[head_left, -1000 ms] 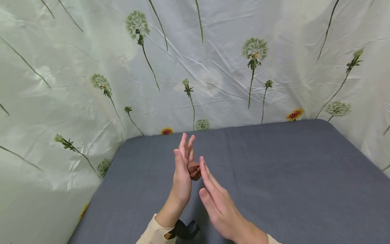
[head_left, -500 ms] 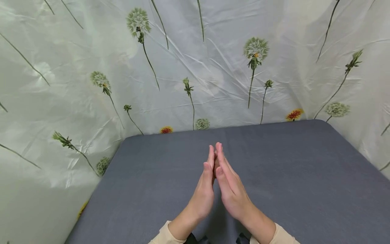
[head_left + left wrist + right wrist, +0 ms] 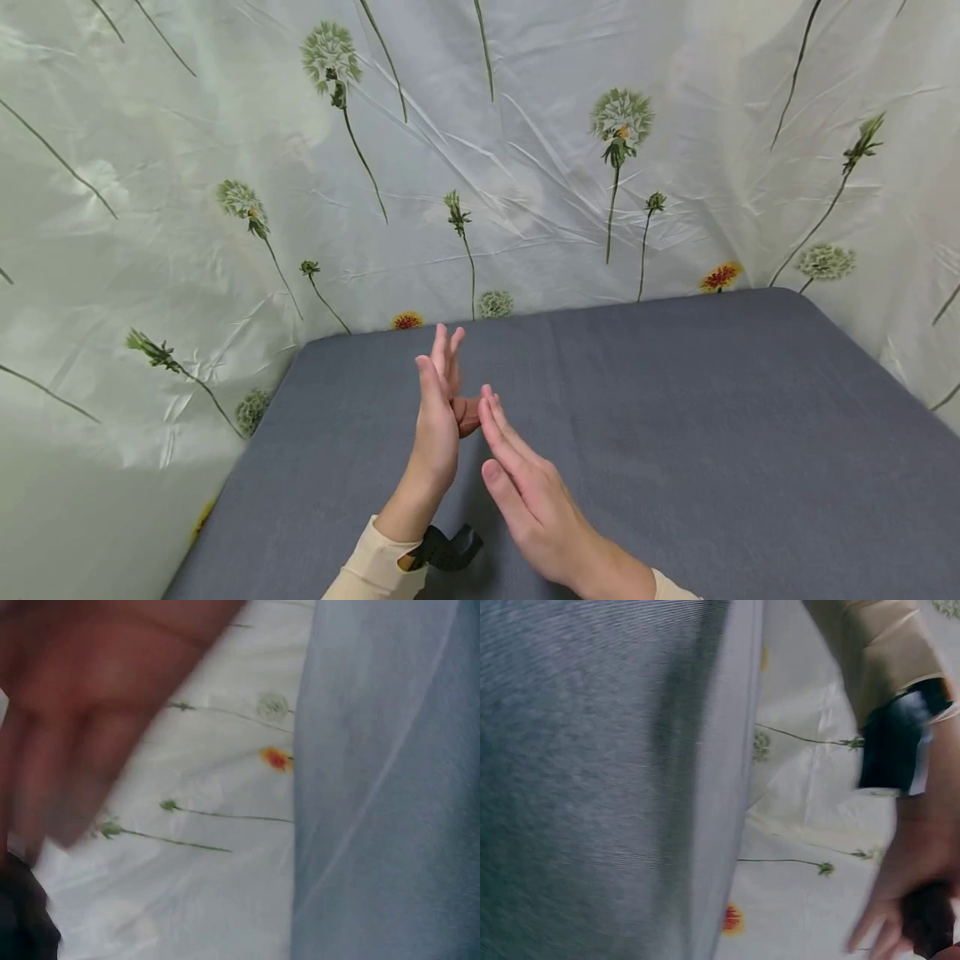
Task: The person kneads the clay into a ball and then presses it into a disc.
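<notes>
A reddish-brown lump of clay (image 3: 467,417) lies between my two hands in the head view, over the table. My left hand (image 3: 437,433) stands upright with its fingers straight, the lump against its palm side. On the other side, my right hand (image 3: 540,512) leans inward with straight fingers, its fingertips right at the lump. The right wrist view shows the lump dark and blurred (image 3: 928,919) by the left hand (image 3: 907,862). A blurred hand (image 3: 105,682) fills the upper left of the left wrist view.
A grey cloth-covered table (image 3: 712,433) spreads beneath the hands. Behind and left of it hangs a pale curtain (image 3: 540,158) printed with dandelions. A black strap device (image 3: 450,550) is on the left wrist, below a cream sleeve (image 3: 378,567).
Half a second ago the palms were together further right, with the clay mostly hidden. Now the left hand has moved left and up, the right hand has drawn back, and the lump shows.
</notes>
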Demonstrator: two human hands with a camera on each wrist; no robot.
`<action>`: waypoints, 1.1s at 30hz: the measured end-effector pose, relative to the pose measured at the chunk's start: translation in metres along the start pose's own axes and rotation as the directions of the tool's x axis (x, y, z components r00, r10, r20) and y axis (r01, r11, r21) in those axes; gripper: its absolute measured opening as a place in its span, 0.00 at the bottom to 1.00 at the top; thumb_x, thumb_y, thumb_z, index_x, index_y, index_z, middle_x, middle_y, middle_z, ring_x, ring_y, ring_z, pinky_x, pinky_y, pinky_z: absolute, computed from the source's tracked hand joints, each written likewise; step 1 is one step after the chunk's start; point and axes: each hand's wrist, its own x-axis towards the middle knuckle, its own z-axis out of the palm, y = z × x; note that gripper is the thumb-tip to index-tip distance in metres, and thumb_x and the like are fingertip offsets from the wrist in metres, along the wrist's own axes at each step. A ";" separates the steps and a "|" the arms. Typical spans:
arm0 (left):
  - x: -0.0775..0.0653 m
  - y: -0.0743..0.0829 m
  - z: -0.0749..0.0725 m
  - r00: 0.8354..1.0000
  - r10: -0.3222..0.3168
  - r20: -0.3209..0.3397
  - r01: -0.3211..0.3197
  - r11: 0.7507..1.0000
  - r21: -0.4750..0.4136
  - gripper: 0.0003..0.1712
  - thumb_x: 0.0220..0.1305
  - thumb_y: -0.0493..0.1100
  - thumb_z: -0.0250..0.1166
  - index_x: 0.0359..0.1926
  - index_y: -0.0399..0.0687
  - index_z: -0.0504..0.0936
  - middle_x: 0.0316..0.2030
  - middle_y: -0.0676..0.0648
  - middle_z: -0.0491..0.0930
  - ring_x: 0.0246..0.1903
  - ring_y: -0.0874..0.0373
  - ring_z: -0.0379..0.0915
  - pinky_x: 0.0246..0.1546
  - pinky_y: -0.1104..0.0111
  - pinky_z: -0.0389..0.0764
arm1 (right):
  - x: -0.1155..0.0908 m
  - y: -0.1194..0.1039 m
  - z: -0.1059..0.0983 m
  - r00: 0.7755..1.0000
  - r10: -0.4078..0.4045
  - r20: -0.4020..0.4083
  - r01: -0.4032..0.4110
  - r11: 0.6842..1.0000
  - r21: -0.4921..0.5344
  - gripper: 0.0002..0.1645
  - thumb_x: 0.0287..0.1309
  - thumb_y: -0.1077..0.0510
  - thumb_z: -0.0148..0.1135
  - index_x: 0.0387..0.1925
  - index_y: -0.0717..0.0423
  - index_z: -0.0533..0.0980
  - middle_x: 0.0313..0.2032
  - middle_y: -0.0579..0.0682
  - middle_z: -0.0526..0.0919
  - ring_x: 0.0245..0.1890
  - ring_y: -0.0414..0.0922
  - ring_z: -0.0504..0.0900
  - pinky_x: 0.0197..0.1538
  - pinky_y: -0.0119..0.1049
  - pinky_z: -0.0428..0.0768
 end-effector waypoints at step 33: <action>-0.007 -0.009 0.017 0.997 -0.047 0.065 0.047 0.999 -0.009 0.45 0.80 0.75 0.19 0.89 0.63 0.37 0.87 0.51 0.49 0.87 0.47 0.39 0.80 0.51 0.63 | 0.005 -0.001 -0.010 0.999 -0.036 0.017 0.037 0.992 -0.117 0.36 0.83 0.64 0.46 0.85 0.60 0.52 0.86 0.56 0.51 0.88 0.53 0.45 0.84 0.28 0.43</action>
